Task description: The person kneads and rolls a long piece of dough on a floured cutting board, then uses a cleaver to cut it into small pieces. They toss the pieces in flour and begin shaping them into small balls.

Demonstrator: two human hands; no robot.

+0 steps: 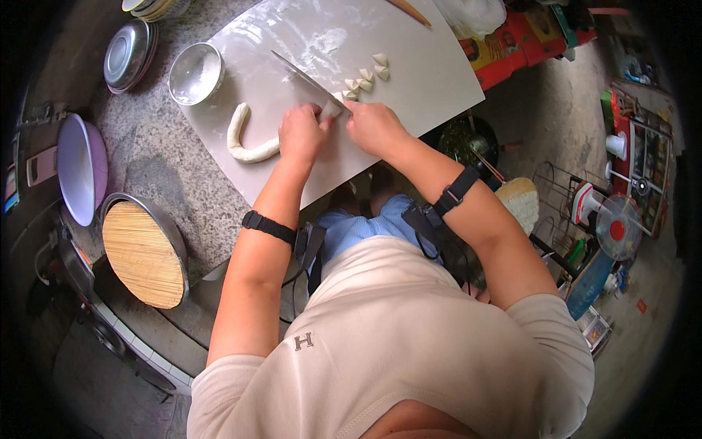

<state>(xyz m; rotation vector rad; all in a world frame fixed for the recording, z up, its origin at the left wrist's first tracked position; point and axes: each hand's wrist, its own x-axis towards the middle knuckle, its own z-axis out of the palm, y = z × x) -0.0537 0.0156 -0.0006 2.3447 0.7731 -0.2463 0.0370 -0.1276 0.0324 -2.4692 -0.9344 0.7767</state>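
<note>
A curved rope of white dough (249,152) lies on the pale board (433,104), its near stretch running under my left hand (303,130). That hand is closed around the dough, close to its cut end. In my right hand (373,126) is a knife (307,77), its blade slanting to the upper left, beside the dough's end. Several small cut dough pieces (366,79) trail from the blade towards the upper right. Loose flour (329,44) dusts the board beyond the knife. My fingers hide the knife's handle and part of the dough.
A metal bowl (196,74) with white powder stands on the board's left edge. A tapered wooden stick (411,12) lies at the far edge. Stacked metal bowls (126,55), a purple basin (79,170) and a slatted round mat (143,252) in a metal basin are at left.
</note>
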